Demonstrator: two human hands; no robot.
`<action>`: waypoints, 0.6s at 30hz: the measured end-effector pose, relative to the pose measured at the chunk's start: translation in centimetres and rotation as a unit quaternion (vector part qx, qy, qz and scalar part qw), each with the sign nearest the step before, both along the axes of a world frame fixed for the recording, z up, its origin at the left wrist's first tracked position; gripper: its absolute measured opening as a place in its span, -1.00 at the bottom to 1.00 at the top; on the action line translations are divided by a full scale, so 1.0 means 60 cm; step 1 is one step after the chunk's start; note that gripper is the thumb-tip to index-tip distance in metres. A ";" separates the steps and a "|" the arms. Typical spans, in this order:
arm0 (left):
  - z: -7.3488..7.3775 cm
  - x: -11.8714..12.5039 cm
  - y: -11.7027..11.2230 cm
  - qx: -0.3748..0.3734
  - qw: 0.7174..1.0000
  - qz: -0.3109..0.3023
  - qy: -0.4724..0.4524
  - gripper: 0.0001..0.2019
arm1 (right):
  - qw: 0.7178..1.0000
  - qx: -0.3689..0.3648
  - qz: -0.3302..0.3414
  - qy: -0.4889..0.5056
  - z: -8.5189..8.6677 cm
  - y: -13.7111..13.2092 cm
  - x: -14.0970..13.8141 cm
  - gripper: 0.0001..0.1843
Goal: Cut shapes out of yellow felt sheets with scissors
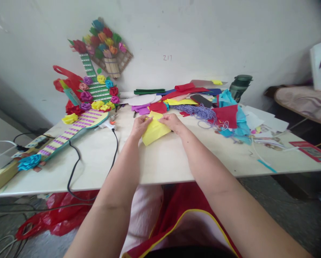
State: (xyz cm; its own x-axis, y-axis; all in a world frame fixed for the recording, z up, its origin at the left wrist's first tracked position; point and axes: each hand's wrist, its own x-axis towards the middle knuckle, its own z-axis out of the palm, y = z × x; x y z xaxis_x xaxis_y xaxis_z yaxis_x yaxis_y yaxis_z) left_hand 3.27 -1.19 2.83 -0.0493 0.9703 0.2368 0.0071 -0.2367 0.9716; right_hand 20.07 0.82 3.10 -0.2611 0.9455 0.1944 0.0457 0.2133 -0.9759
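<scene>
A sheet of yellow paper [155,133] is held up above the white table in front of me. My left hand [141,125] pinches its upper left side between thumb and fingers. On the upper right side my right hand [173,123] grips the same sheet with thumb and fingers closed. The lower part of the paper hangs toward me, and a corner sticks up between the hands. Just behind the hands lie purple paper pieces [140,109] and a red piece [158,107].
A hot glue gun [108,124] with a black cord lies to the left, beside craft pieces decorated with paper flowers [86,96]. Purple yarn [200,111], a dark phone [201,100], blue crepe paper [242,123] and a green bottle [239,87] are at the right back. A power strip [3,175] sits far left.
</scene>
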 end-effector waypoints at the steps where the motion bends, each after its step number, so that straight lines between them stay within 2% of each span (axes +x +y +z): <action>1: 0.001 0.000 0.000 0.001 1.000 0.003 -0.003 -0.65 | 1.000 -0.001 -0.004 0.004 0.002 -0.002 -0.002 -0.74; 6: 0.006 0.002 -0.005 0.000 1.000 0.007 -0.010 -0.67 | 0.999 -0.017 0.014 0.025 0.006 -0.007 -0.002 -0.74; 10: 0.008 0.001 -0.008 0.019 1.000 0.012 0.008 -0.66 | 1.000 0.002 0.018 -0.015 0.001 -0.002 0.005 -0.68; 18: 0.003 -0.005 -0.003 0.056 0.991 0.083 0.084 -0.53 | 0.996 0.048 -0.011 -0.068 0.004 -0.002 0.002 -0.61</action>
State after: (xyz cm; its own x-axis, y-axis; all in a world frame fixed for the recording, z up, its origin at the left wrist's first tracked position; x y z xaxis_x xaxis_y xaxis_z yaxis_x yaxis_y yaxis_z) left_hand 2.99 -1.38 3.00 -0.1568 0.9189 0.3619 0.2146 -0.3260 0.9207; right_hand 20.22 0.70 3.32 -0.2705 0.9299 0.2491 0.1817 0.3035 -0.9354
